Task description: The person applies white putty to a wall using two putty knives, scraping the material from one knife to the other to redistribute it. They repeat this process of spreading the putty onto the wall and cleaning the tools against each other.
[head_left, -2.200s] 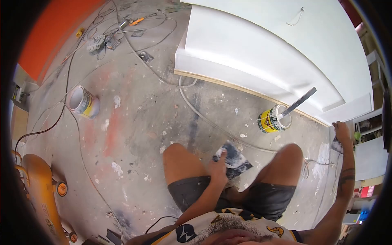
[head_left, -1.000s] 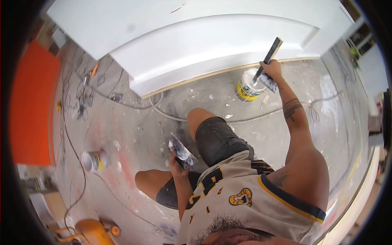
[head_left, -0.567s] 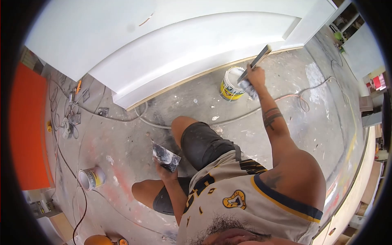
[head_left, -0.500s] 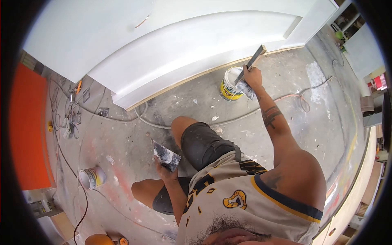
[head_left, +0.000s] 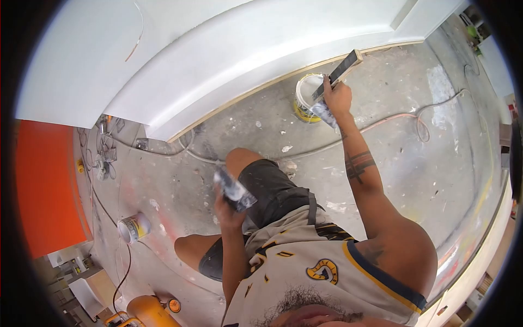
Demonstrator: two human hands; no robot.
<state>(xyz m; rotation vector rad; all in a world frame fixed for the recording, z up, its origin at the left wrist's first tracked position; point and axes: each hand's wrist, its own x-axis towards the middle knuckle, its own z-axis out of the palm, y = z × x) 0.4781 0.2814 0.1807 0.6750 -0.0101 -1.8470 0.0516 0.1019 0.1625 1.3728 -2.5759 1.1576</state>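
Note:
My right hand (head_left: 338, 100) is closed round a long wooden sanding block (head_left: 344, 65) with a dark face. A white-smeared putty knife blade (head_left: 324, 113) sticks out under the same hand; its grip is hidden. Just behind that hand is a white and yellow bucket (head_left: 301, 104) with pale material inside, its rim partly covered by the block. My left hand (head_left: 227, 210) holds a wide putty knife (head_left: 235, 189), dark with white smears and blurred by motion, in front of my bent knee.
A white panel (head_left: 218, 71) with a wooden bottom edge stands ahead. A hose (head_left: 327, 146) crosses the stained concrete floor (head_left: 381, 180). At left are a second bucket (head_left: 131, 228) lying tilted, tangled cords (head_left: 103, 155), an orange panel (head_left: 46, 188) and an orange machine (head_left: 150, 312).
My left hand has moved slightly up and right with its putty knife. The block in my right hand has turned a little, and the whole view has shifted.

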